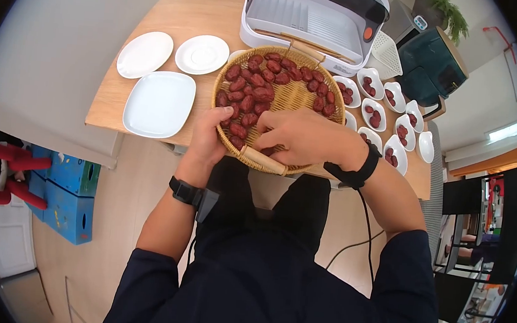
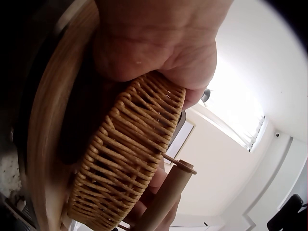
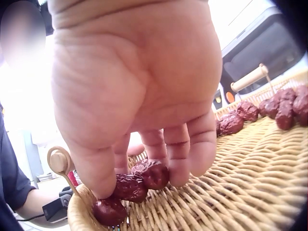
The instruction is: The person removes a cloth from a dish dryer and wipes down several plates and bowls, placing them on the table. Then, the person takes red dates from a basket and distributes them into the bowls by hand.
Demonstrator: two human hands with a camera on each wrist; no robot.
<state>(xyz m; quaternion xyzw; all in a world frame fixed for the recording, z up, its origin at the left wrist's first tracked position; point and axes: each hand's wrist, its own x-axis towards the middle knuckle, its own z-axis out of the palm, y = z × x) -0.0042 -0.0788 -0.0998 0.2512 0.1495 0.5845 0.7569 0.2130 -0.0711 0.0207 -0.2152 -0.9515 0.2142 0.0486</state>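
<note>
A round wicker basket holds many wrinkled red dates, most of them along its left and far sides. My left hand grips the basket's near left rim, thumb over the edge; its palm lies against the woven side in the left wrist view. Inside the basket, my right hand reaches down near the front wooden handle. The right wrist view shows its thumb and fingers curled around a few red dates on the woven bottom.
Several small white dishes, most with dates, stand right of the basket. Three white plates lie at the left. Behind are a white case with a dark lid and a green air fryer. A wooden table carries them.
</note>
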